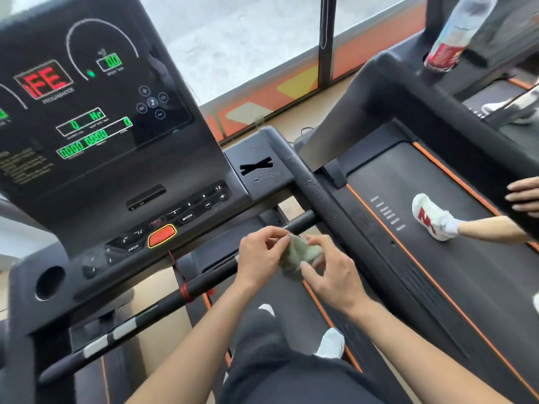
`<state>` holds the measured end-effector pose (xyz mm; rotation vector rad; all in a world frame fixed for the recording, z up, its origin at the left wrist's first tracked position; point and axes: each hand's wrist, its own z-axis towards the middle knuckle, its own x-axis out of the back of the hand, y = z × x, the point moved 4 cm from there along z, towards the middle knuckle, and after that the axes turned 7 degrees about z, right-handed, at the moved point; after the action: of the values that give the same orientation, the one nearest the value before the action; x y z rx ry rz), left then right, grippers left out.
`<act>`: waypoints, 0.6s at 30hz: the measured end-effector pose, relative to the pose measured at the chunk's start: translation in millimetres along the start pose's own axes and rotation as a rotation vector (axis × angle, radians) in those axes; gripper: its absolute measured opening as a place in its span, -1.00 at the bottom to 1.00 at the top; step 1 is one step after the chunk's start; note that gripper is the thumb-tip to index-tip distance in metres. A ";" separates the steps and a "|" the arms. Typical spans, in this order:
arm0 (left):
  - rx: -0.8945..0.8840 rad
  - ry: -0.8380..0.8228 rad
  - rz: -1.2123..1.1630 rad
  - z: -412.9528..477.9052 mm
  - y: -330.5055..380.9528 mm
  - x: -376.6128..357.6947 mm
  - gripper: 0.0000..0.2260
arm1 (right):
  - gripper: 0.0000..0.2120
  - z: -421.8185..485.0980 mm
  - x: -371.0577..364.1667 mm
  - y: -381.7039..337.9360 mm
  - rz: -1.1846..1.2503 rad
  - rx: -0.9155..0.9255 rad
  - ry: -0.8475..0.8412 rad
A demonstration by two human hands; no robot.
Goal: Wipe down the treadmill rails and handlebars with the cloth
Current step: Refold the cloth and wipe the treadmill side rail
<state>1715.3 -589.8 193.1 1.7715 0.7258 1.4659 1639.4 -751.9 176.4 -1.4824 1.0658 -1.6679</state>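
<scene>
A small grey-green cloth (299,253) is bunched between both hands in the middle of the view. My left hand (259,256) pinches its upper left edge. My right hand (332,275) grips it from the right and below. The hands hover just in front of the black front handlebar (204,282), which runs diagonally from lower left up to the right. The black right side rail (306,177) stretches from the console back toward me, just right of the hands, with worn speckled patches. The cloth touches neither bar as far as I can tell.
The console (96,118) with lit red and green displays and an orange stop button (162,235) fills the upper left. A red cord (185,291) wraps the handlebar. On the neighbouring treadmill (437,258) a person's white shoe (431,217) and a hand (525,196) show; a bottle (455,39) stands above.
</scene>
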 end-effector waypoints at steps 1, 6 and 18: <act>-0.027 -0.019 0.002 0.9 2.1 3.2 -0.91 | -0.52 4.3 4.6 -1.4 0.001 -0.032 0.023; -0.098 -0.256 -0.031 15.0 17.2 18.0 -0.91 | -0.59 45.1 7.9 -15.3 0.163 -0.041 -0.125; -0.229 -0.149 0.075 108.4 15.6 68.1 -0.93 | -0.87 135.8 12.8 -19.2 -0.009 -0.214 -0.214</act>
<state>1834.6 -563.6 234.4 1.7235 0.4026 1.3878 1772.6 -774.5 203.0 -1.7598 1.1461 -1.3972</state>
